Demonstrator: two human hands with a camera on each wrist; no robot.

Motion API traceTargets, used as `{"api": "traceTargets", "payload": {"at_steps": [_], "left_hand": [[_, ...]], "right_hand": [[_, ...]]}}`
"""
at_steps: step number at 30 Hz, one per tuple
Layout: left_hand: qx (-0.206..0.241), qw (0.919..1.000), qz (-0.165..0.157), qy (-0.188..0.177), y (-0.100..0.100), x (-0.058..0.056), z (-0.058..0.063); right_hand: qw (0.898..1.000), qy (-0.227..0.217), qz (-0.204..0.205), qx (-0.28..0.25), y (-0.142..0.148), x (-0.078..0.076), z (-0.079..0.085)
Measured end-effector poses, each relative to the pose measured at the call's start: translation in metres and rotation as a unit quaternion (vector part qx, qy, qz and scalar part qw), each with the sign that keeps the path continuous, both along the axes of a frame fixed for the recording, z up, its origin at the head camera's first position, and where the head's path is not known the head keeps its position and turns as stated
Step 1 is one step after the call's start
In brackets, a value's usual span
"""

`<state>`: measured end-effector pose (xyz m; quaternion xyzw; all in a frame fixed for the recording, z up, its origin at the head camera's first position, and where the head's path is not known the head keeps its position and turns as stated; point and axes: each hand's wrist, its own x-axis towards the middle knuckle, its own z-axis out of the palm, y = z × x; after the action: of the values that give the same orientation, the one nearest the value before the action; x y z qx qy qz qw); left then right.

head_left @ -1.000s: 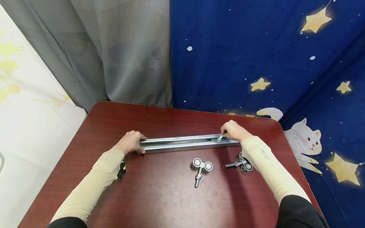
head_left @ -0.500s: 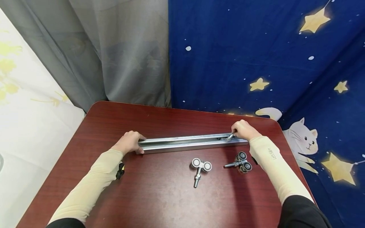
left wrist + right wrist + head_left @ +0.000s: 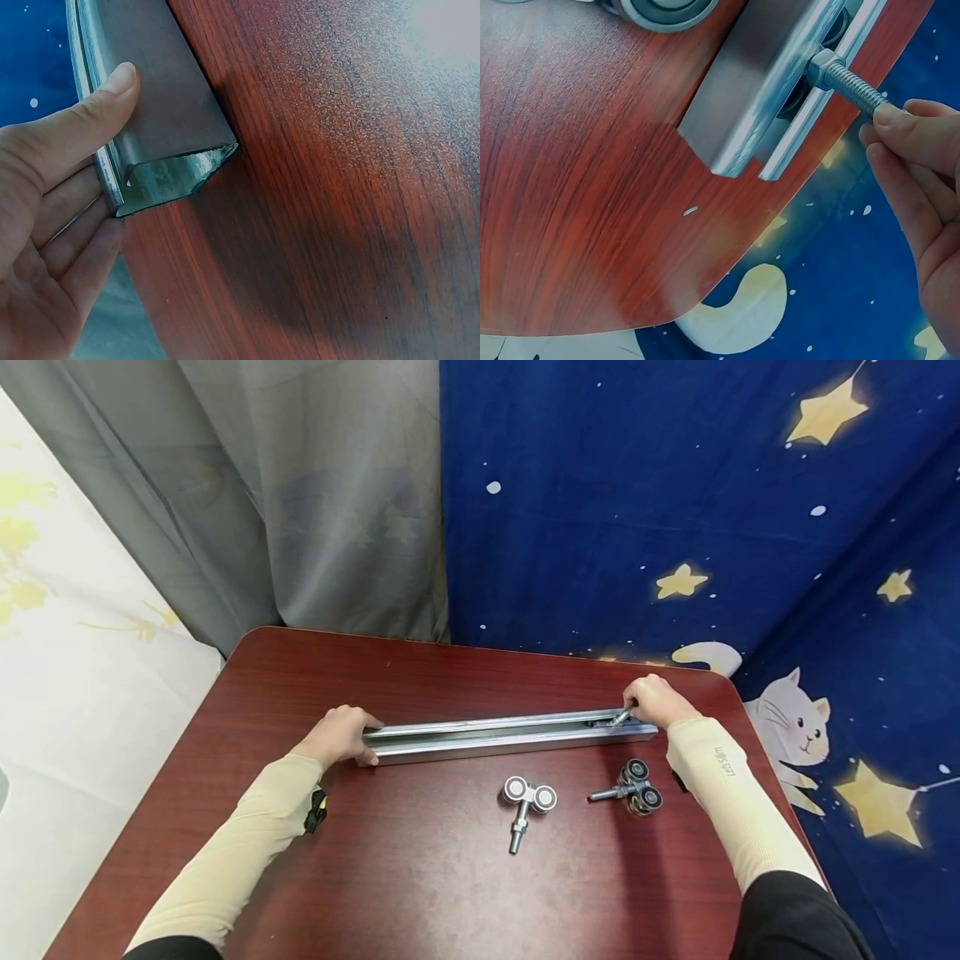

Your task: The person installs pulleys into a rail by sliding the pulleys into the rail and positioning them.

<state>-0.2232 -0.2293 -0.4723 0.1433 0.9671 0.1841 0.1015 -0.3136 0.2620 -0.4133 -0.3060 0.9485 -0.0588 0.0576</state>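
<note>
A straight metal rail (image 3: 480, 747), an open-slotted channel, lies lengthwise across the table, slot upward. My left hand (image 3: 339, 737) grips its left end; in the left wrist view the thumb (image 3: 112, 90) lies on one outer wall, fingers at the slotted side, beside the hollow end. Inside the slot, near the right end, sits a roller trolley whose threaded bolt (image 3: 855, 84) and nut stick out tilted. My right hand (image 3: 654, 700) pinches that bolt's tip between thumb and fingers. The trolley's wheels are mostly hidden within the rail.
Two more roller trolleys lie on the table in front of the rail: one with pale wheels (image 3: 530, 795) near the middle, one with dark wheels (image 3: 636, 787) to its right. The brown table (image 3: 420, 860) ends at curtains behind, grey (image 3: 352, 510) and blue (image 3: 555, 527).
My right hand has slid the trolley rightward along the rail toward its right end. The left hand keeps its grip on the left end, and the two loose trolleys stay put.
</note>
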Motion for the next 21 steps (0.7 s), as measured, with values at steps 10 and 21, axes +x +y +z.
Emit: {"api": "traceTargets", "payload": {"at_steps": [10, 21], "left_hand": [[-0.008, 1.0, -0.001, 0.0, 0.0, -0.001, 0.0], [-0.004, 1.0, 0.0, -0.002, 0.0, -0.001, -0.002]], "right_hand": [[0.999, -0.006, -0.032, 0.012, 0.009, -0.001, 0.001], [0.999, -0.014, -0.047, 0.021, 0.018, -0.004, 0.002]]}}
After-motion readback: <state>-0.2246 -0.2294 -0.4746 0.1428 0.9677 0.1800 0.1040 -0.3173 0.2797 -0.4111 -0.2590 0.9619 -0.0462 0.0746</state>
